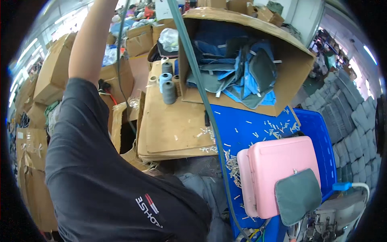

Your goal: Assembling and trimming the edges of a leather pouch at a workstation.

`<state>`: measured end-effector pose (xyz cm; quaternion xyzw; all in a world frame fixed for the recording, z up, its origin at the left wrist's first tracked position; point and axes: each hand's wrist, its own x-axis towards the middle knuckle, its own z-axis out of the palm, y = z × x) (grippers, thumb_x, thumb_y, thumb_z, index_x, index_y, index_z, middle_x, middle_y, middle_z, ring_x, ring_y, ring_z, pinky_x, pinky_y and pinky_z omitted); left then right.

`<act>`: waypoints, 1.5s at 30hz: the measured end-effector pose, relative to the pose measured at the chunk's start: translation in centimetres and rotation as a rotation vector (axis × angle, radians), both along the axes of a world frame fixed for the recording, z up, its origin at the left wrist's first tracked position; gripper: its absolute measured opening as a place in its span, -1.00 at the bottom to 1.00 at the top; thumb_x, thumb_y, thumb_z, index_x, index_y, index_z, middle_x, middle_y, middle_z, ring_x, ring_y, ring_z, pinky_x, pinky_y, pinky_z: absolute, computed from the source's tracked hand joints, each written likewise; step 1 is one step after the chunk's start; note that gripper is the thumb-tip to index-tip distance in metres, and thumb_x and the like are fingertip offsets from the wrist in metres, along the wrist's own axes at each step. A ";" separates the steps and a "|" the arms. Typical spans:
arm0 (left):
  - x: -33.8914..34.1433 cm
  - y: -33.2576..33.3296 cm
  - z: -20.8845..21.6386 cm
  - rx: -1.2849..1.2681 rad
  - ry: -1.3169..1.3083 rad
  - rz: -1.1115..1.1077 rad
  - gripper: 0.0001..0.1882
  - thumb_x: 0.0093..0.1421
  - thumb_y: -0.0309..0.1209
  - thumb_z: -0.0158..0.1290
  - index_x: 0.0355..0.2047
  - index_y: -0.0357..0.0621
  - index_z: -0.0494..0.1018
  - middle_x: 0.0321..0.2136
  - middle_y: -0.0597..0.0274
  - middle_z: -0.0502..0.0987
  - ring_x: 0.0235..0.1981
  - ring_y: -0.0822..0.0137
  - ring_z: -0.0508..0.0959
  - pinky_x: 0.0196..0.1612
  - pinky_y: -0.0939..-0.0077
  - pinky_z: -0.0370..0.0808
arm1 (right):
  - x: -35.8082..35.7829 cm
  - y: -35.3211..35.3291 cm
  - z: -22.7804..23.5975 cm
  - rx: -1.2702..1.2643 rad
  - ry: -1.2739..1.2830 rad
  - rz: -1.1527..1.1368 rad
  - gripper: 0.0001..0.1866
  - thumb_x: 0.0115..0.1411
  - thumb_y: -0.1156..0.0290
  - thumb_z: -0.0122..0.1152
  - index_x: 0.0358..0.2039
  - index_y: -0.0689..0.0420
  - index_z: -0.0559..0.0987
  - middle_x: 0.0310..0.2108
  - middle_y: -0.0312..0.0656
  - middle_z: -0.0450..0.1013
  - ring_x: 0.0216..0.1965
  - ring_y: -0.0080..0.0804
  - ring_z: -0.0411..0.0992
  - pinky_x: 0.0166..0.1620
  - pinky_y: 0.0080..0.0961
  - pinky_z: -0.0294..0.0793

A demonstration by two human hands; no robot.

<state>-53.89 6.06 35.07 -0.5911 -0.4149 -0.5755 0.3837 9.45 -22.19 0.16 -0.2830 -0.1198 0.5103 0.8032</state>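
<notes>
My left arm [86, 44] rises from a black sleeve [100, 177] toward the top edge, and its hand is cut off above the picture. My right hand is nowhere in the view. Beside the arm a thin dark cable [121, 48] hangs down. A green band [201, 92] runs slanting from the top to the bottom. Behind it a large cardboard box [294, 68] lies tipped on its side, holding several blue and grey fabric pieces [242, 76].
Grey and light blue thread cones [168, 92] stand on stacked cardboard sheets [173, 129]. A pink case [278, 169] with a grey fabric piece [297, 195] on it lies on a blue tray [246, 129] strewn with small white bits. Grey stacks [350, 117] stand right, cartons [50, 72] left.
</notes>
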 end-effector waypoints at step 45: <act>53.3 -5.8 -37.3 -0.475 0.519 -1.560 -0.74 -0.04 -0.49 0.17 -0.27 -0.13 0.54 -0.22 0.23 0.57 -0.23 0.23 0.59 -0.18 0.39 0.53 | -1.6 7.5 -3.5 -0.460 -0.729 -0.322 -0.88 0.35 0.44 0.11 -0.19 0.20 0.42 -0.49 -0.37 0.45 -0.54 -0.71 0.36 -0.47 -0.72 0.40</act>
